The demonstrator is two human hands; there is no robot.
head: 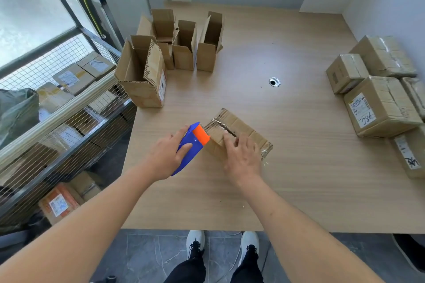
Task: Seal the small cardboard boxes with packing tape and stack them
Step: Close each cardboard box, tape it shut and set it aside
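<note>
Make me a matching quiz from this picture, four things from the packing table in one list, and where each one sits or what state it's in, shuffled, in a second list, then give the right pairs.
Things
1. tape dispenser
2. box under the right hand
3. open boxes
4. sealed boxes

States or places
A. gathered at the table's right edge, taped shut
B. standing at the far left of the table, flaps up
C. gripped in the left hand
D. lying in the middle, pressed down by the right hand

Pairs: 1-C, 2-D, 3-B, 4-A
</note>
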